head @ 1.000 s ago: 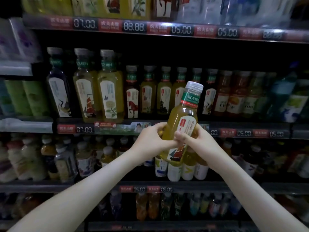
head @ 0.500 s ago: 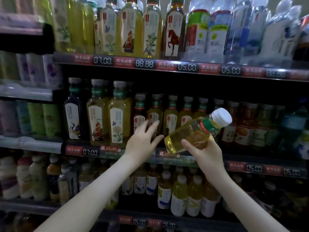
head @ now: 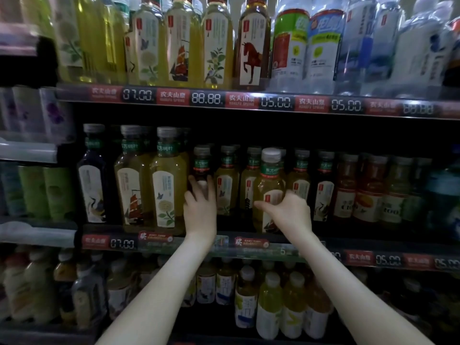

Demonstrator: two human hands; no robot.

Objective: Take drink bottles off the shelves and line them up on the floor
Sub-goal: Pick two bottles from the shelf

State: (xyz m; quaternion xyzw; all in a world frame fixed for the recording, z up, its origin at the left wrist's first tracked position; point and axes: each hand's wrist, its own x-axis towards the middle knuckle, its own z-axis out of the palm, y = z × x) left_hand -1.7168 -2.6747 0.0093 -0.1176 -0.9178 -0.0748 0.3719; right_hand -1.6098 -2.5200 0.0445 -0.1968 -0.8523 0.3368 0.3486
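Middle shelf [head: 388, 260], centre of the frame: left hand [head: 200, 207] with fingers raised against a dark tea bottle [head: 202, 165] (blurred, cannot tell whether it grips), then right of it the right hand [head: 290, 212] curled round a yellow tea bottle [head: 270, 180], upright before the row.

Yellow tea bottle [head: 270, 192], white cap, held upright at the middle shelf's [head: 174, 244] front edge, dark tea bottle [head: 201, 163] stood further left on it
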